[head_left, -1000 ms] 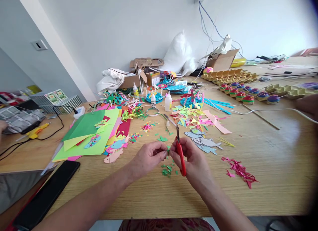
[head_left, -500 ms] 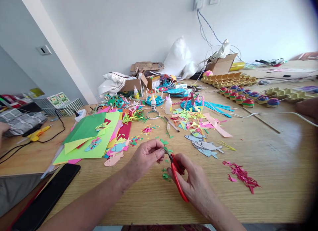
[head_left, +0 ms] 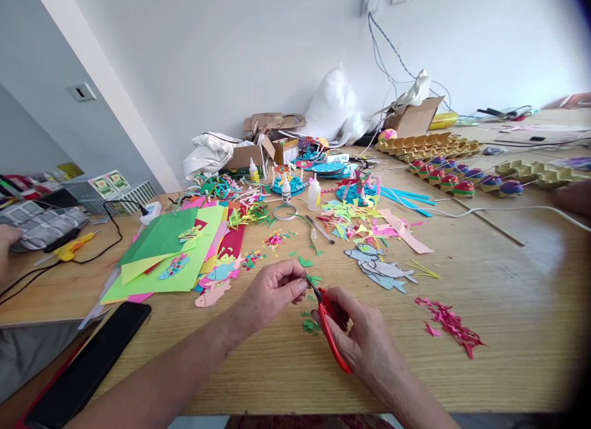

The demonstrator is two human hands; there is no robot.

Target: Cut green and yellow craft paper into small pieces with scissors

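My right hand point(head_left: 362, 327) is closed around red-handled scissors point(head_left: 331, 340), with fingers in the handles. Their dark blades point up and left, and the tips reach the fingertips of my left hand point(head_left: 277, 287). That hand is pinched shut; whatever sits between its thumb and fingers is too small to make out. Small green paper scraps point(head_left: 310, 325) lie on the wooden table just under the scissors, and more green pieces point(head_left: 305, 262) are beyond my fingertips. To the right are grey and blue paper fish point(head_left: 385, 270) in a small overlapping pile.
Coloured paper sheets point(head_left: 159, 238) with paper fish lie at left, near a black phone point(head_left: 92, 361). Pink-red strips point(head_left: 455, 327) are at right. Glue bottles point(head_left: 314, 195), scraps and painted egg-carton pieces point(head_left: 462, 186) stand farther back. Other people's hands show at both side edges.
The view has shifted very slightly. Both hands and the scissors keep almost the same pose, with the blades still at my left fingertips.
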